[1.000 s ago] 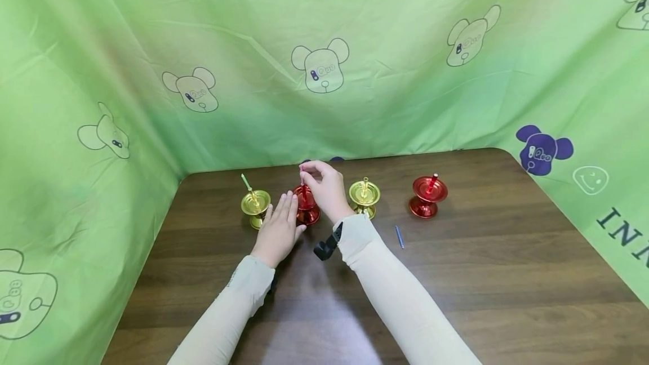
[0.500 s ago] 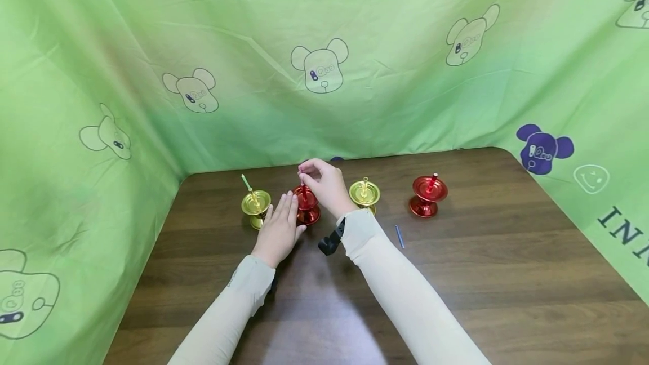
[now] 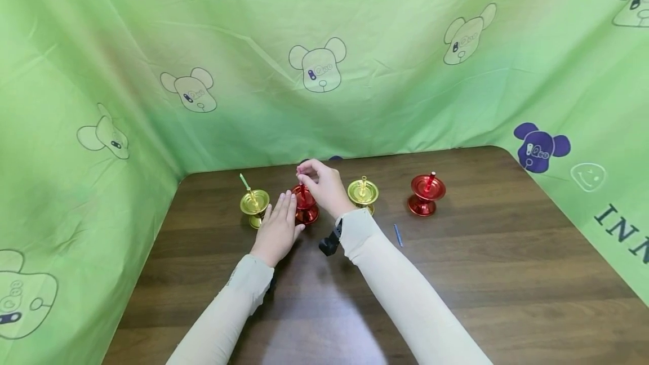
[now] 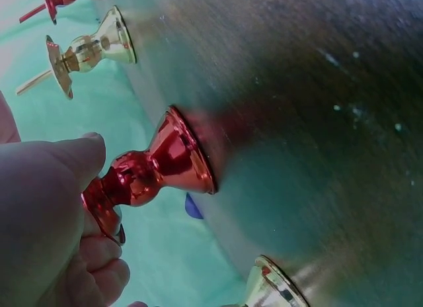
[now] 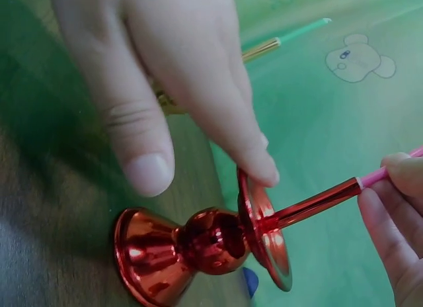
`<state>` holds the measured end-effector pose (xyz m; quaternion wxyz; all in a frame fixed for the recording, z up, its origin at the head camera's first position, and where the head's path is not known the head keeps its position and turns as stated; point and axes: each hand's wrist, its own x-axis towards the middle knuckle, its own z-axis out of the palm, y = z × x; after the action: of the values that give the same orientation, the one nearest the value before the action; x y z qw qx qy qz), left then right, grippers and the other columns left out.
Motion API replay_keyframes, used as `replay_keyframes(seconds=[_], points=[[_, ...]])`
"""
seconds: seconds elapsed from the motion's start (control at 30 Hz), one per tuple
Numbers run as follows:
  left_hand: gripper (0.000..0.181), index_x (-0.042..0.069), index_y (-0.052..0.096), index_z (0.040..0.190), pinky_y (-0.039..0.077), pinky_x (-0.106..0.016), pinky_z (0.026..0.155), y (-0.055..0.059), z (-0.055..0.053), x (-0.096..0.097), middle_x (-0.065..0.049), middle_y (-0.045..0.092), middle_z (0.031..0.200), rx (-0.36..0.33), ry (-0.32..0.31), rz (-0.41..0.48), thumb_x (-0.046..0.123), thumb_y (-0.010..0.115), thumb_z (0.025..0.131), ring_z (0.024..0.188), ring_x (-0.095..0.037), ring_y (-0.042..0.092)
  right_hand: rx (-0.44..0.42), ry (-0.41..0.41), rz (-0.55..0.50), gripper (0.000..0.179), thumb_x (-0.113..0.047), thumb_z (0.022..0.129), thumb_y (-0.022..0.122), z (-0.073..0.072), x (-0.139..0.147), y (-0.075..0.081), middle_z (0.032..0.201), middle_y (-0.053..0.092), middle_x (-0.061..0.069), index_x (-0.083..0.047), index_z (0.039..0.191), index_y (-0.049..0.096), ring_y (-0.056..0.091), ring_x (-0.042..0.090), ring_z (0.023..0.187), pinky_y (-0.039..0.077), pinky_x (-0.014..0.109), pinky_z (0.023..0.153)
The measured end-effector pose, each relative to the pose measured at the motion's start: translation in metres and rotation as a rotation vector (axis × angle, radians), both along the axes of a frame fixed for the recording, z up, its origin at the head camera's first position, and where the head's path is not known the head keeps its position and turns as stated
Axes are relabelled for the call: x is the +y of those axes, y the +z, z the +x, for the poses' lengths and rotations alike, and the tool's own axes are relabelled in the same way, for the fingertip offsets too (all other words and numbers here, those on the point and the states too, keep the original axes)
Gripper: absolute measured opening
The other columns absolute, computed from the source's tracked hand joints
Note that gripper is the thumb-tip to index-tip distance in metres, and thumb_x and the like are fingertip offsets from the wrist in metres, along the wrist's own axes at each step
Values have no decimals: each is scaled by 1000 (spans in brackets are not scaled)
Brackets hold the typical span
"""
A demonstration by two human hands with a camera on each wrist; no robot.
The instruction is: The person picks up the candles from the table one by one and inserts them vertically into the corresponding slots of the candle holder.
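Note:
A pink candle (image 5: 375, 177) is pinched between thumb and fingertips of my right hand (image 3: 325, 187), its lower end at the mouth of a red candle holder's tube. That red candle holder (image 5: 215, 241) stands upright on the table, a wide dish under its tube. My left hand (image 3: 276, 230) stretches out with straight fingers, fingertips right at the dish rim; its thumb (image 5: 149, 171) stays off the holder. Left of it, a gold candle holder (image 3: 255, 204) carries a green candle (image 3: 245, 182), slightly tilted.
To the right stand a second gold candle holder (image 3: 363, 190), partly behind my right hand, and a second red candle holder (image 3: 427, 193); neither bears a candle. A blue candle (image 3: 398, 235) lies on the brown table (image 3: 481, 252). Green printed cloth (image 3: 243, 44) hangs behind.
My right hand has lowered slightly, so less of the pink candle shows above its fingertips. The left hand keeps its place on the red candle holder.

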<state>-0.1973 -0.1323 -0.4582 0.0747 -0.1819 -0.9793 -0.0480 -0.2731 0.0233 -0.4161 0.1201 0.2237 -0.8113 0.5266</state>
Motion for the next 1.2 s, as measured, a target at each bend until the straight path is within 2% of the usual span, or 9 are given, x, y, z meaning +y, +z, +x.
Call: replay_keyframes(seconds=[0.2, 0.43, 0.77, 1.0, 1.2], points=[[70, -5, 34, 155, 30, -54, 118, 3, 0, 0, -21, 31, 162, -14, 8, -4, 36, 59, 103, 150, -33, 30, 34, 15, 14, 12, -5, 98, 66, -1, -1, -4, 105, 74, 12, -2, 109, 68, 72, 24, 97, 58, 34, 89], [71, -5, 34, 155, 29, -55, 118, 3, 0, 1, -21, 31, 162, -30, 8, 3, 34, 61, 102, 150, -33, 29, 31, -11, -8, 12, -6, 98, 66, 0, -1, -10, 106, 74, 12, -1, 109, 68, 72, 24, 99, 58, 34, 89], [72, -5, 33, 155, 30, -55, 118, 0, -1, 0, -21, 30, 162, -25, 8, -6, 35, 61, 102, 151, -33, 29, 22, -3, -10, 14, -4, 98, 65, 2, -1, -11, 109, 73, 14, 0, 111, 68, 71, 25, 104, 58, 34, 90], [71, -5, 34, 155, 29, -56, 118, -1, -1, 1, -21, 31, 162, -19, 2, 15, 34, 61, 102, 150, -34, 30, 34, -6, -34, 13, -3, 96, 68, 4, 0, -11, 107, 73, 14, 0, 109, 69, 71, 25, 100, 58, 33, 87], [71, -5, 34, 154, 31, -55, 117, -2, -1, 1, -22, 32, 161, -7, 4, 6, 34, 61, 102, 150, -34, 31, 2, -5, -51, 14, -3, 96, 69, 5, 0, -6, 107, 73, 13, -1, 109, 69, 71, 25, 99, 59, 33, 86]])
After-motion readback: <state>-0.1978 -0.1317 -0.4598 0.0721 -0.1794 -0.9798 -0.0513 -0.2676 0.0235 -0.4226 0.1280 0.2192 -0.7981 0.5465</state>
